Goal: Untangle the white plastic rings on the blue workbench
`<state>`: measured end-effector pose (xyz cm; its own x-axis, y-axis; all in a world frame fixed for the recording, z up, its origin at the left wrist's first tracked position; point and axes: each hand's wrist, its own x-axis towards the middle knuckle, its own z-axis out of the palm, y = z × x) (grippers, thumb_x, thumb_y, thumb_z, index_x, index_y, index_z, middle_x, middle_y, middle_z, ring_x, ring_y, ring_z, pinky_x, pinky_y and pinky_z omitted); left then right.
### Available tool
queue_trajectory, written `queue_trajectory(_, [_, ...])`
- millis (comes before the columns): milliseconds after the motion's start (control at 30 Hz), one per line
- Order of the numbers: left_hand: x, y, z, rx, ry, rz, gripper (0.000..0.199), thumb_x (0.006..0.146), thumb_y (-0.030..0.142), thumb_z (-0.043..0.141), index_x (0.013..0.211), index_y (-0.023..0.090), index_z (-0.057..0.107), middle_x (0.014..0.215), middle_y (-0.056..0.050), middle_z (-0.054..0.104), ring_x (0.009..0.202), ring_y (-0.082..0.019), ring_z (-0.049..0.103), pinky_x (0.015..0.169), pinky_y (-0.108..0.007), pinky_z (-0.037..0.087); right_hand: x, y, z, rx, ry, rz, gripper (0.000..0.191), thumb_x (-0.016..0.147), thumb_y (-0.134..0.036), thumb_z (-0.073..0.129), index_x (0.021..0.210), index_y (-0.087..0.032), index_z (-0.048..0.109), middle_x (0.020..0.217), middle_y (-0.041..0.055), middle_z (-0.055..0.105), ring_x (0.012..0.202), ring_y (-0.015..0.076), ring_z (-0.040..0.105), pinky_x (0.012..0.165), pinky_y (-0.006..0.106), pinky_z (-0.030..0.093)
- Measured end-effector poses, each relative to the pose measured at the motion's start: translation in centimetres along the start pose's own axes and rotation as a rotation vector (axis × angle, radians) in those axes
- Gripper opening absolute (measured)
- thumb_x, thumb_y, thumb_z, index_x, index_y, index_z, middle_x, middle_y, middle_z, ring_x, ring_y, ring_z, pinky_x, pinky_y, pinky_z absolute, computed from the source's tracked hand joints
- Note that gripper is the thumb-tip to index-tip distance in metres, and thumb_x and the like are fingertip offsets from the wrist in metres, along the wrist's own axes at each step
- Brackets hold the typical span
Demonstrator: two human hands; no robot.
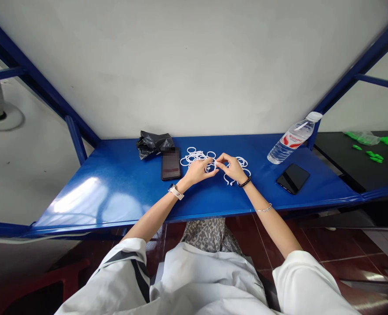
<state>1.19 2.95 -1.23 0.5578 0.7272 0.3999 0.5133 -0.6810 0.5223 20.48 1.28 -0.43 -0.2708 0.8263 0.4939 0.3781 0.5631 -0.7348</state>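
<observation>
My left hand (198, 171) and my right hand (233, 169) meet above the blue table, their fingertips pinched together on a white plastic ring (215, 166). Part of that ring is hidden by the fingers. Behind my left hand lies a loose pile of similar white rings (197, 155). More white rings (245, 162) lie beside and beyond my right hand, and at least one there shows a gap with small knobbed ends.
Left of the rings lies a dark phone (171, 168) near a crumpled black plastic bag (151, 144). A water bottle (291, 140) and another black phone (293, 178) are on the right of the blue table (141, 192). Green pieces (374, 156) lie on a neighbouring dark table.
</observation>
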Motion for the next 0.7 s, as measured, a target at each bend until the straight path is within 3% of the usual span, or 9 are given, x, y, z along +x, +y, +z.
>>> queue_trajectory(267, [-0.15, -0.24, 0.2, 0.17, 0.025, 0.074, 0.031, 0.091, 0.044, 0.056, 0.106, 0.018, 0.064, 0.065, -0.001, 0.06, 0.052, -0.013, 0.05, 0.049, -0.022, 0.026, -0.06, -0.01, -0.04, -0.044, -0.022, -0.025, 0.025, 0.094, -0.043, 0.058, 0.082, -0.021, 0.058, 0.077, 0.0033, 0.067, 0.071, 0.0191, 0.064, 0.069, 0.032, 0.052])
queue_trajectory(700, [-0.14, 0.11, -0.2, 0.296, -0.052, 0.081, 0.041, 0.098, 0.047, 0.046, 0.12, 0.018, 0.064, 0.08, -0.009, 0.067, 0.062, -0.018, 0.057, 0.051, -0.025, 0.027, 0.01, -0.04, -0.11, -0.073, -0.022, -0.03, 0.026, 0.095, -0.043, 0.056, 0.08, -0.022, 0.056, 0.076, 0.0031, 0.067, 0.071, 0.0193, 0.063, 0.069, 0.032, 0.051])
